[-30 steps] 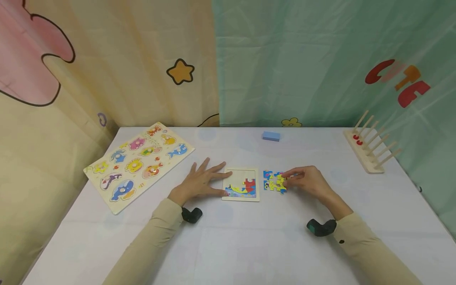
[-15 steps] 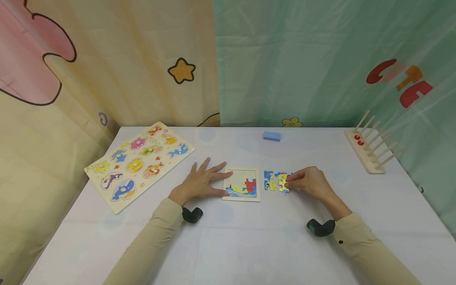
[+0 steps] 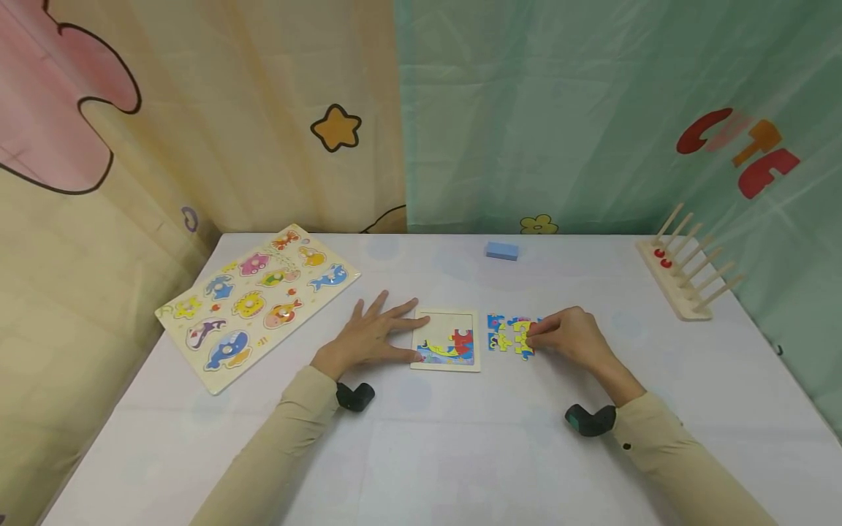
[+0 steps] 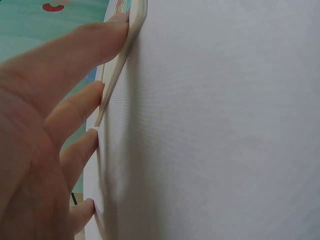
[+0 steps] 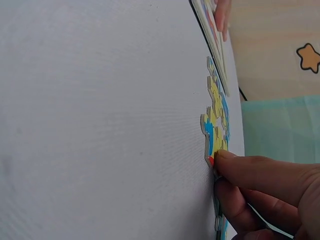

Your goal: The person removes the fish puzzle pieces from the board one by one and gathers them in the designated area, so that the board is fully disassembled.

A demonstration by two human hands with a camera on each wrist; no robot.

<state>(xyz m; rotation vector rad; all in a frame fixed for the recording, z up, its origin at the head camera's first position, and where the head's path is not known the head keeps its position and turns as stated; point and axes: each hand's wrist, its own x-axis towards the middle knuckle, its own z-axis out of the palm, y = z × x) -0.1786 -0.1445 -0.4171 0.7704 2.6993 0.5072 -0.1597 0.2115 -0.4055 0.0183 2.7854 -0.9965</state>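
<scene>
The left hand (image 3: 371, 337) lies spread on the white table, thumb and index finger resting on the left border of a small wooden puzzle frame (image 3: 445, 368). Inside that frame, red, yellow and blue pieces fill the lower part; bare wood shows above. Seen from the left wrist, the thumb and a finger of the left hand (image 4: 65, 105) touch the frame's edge (image 4: 131, 40). Right of the frame lie loose puzzle pieces (image 3: 496, 340). The right hand (image 3: 575, 337) pinches a yellow puzzle piece (image 3: 524, 349) at their right side; in the right wrist view its thumb presses a piece (image 5: 209, 145).
A large animal puzzle board (image 3: 263, 288) lies angled at the left. A blue block (image 3: 502, 251) sits near the back edge. At the far right stands a wooden peg rack (image 3: 677, 292) with red beads. Patterned curtains (image 3: 566, 109) hang behind and beside the table.
Some yellow pieces have shifted slightly right, opening a gap from those on the left. The right hand's fingertips have drawn closer together at the pieces. The left hand has stayed put.
</scene>
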